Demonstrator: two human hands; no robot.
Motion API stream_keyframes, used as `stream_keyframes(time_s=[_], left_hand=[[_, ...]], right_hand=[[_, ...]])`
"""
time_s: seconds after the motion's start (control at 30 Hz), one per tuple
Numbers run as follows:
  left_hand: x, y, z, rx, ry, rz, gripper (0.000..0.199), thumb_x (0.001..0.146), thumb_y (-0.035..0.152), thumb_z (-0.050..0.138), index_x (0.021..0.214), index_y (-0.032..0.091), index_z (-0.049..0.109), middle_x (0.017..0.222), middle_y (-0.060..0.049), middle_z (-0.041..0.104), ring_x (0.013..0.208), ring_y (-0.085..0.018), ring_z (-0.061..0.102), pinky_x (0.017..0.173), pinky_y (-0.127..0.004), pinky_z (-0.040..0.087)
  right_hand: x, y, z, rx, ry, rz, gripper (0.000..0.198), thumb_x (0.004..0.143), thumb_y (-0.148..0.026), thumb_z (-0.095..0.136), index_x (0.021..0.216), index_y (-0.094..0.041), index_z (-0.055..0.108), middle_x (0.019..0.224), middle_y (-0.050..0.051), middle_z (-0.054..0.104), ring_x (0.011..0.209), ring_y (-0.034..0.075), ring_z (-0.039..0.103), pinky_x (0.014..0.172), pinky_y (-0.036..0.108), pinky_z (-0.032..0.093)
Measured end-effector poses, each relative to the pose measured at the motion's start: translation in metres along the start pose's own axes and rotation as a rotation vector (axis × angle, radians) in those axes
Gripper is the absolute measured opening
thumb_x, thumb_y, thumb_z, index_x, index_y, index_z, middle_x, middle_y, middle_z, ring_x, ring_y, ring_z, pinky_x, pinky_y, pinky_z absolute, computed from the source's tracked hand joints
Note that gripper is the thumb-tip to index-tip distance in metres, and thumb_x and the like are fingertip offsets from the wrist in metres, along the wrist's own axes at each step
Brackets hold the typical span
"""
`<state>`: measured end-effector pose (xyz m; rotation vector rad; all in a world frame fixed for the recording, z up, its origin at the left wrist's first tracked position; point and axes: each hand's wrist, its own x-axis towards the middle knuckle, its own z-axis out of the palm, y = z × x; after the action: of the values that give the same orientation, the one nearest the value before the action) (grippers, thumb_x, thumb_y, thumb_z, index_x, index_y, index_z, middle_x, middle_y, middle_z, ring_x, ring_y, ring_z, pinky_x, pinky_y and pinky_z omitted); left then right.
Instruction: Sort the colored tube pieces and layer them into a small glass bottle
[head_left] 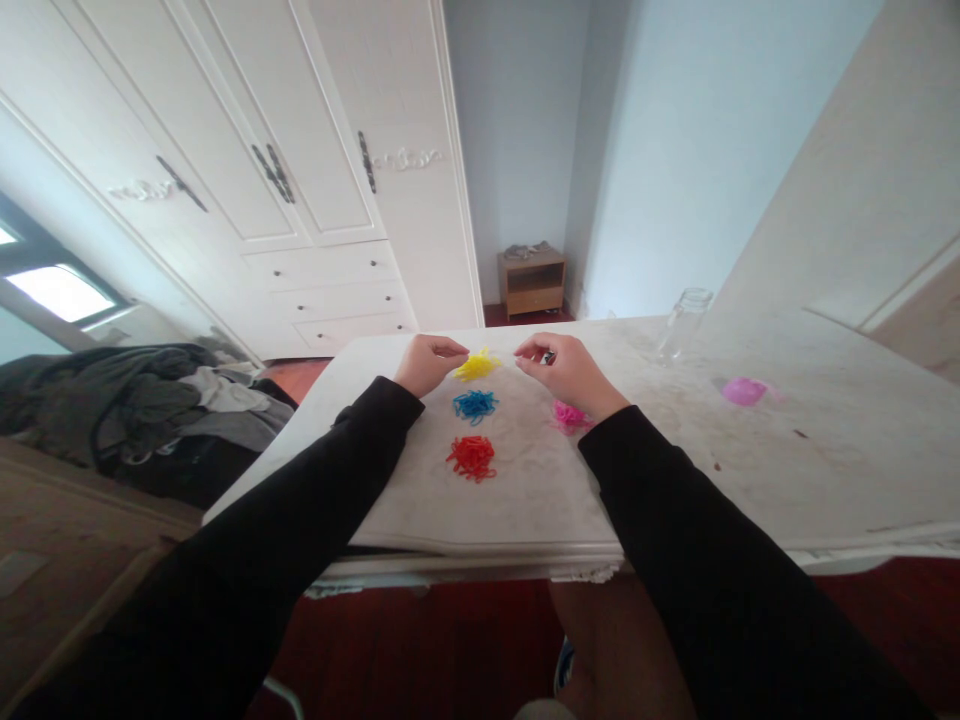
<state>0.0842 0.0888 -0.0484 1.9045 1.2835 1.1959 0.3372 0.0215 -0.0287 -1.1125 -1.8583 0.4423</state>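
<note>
Two hands in black sleeves are reaching over a white, scuffed tabletop. The left hand is resting beside a small heap of yellow rubber bands, its fingertips curled together and touching the heap's left edge — whether they are actually pinching a band is too small to tell. The right hand is hovering just right of the same yellow heap, thumb and forefinger pressed together, possibly on something tiny and dark, though this cannot be made out.

Below the yellow heap a blue heap of rubber bands is lying, and below that a red heap — the three forming a column between the forearms. A pink heap of rubber bands is peeking out from under the right wrist.

Farther right, a clear glass jar is standing and a pink crumpled bag is lying, well apart from the hands.
</note>
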Motion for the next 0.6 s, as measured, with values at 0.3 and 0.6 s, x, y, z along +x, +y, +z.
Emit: stream_keyframes(time_s=[0.3, 0.6], left_hand=[[0.009, 0.002, -0.017, -0.061, 0.164, 0.035, 0.024, 0.065, 0.035, 0.079, 0.076, 0.014, 0.076, 0.080, -0.009, 0.078, 0.078, -0.020, 0.071, 0.079, -0.033, 0.056], [-0.005, 0.033, -0.074, 0.258, -0.237, 0.072, 0.023, 0.065, 0.039, 0.078, 0.072, 0.018, 0.078, 0.068, -0.006, 0.074, 0.065, -0.017, 0.064, 0.066, -0.028, 0.049]], right_hand=[[0.001, 0.009, -0.001, 0.001, 0.040, 0.011, 0.010, 0.080, -0.019, 0.065, 0.083, -0.016, 0.074, 0.079, 0.004, 0.074, 0.076, 0.017, 0.064, 0.073, 0.029, 0.047], [0.000, 0.012, -0.005, 0.003, 0.082, 0.043, 0.014, 0.077, -0.016, 0.063, 0.083, -0.015, 0.075, 0.077, 0.004, 0.073, 0.074, 0.017, 0.063, 0.075, 0.029, 0.047]])
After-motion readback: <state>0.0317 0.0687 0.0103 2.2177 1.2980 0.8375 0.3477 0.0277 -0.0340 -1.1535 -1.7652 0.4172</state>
